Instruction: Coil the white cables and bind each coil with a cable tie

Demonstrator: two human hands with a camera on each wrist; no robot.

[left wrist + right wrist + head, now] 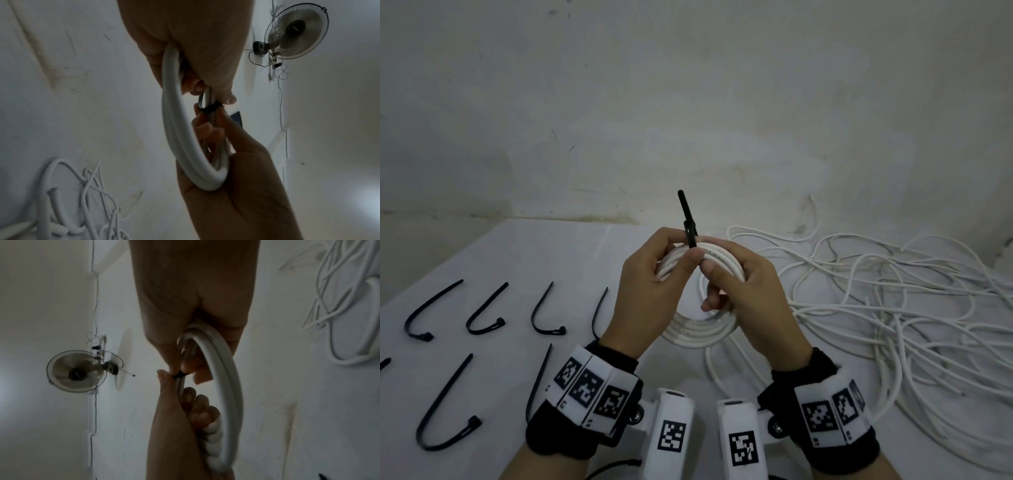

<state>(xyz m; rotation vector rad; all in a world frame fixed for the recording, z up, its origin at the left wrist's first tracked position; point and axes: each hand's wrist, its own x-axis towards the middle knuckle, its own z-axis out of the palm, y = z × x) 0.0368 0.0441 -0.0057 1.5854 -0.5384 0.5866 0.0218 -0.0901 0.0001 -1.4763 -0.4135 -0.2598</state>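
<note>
Head view, centre of frame: both hands hold one coil [697,298] of white cable upright above the table [558,253]. The left hand [650,291] grips the coil's upper left arc, fingers curled through the loop. The right hand [750,294] grips the upper right arc, thumb lying across the strands.

Key relation: a black tie [688,219] wraps the coil at its top, exactly between the two thumbs. Its free tail sticks up and slightly left, away from the hands toward the wall, long axis near vertical in frame. The tail passes through what looks like the head of the tie, so the band seems threaded but not yet snug; judgement only. Both hands are about equally near the tail; the left thumb and forefinger sit right at its base, so the left looks better placed to pull while the right steadies the coil.

Left wrist view: the band [210,108] crosses the strands between the fingertips of both hands. Right wrist view: the same band [179,374] is pinched at the thumb tips.

Hard to make out: how tight the band sits; the tie's head is partly covered by fingers. Coil's lower arc is partly behind the hands.

Spare ties [482,315] lie at left of frame; loose cable [893,291] is piled at right.
</note>
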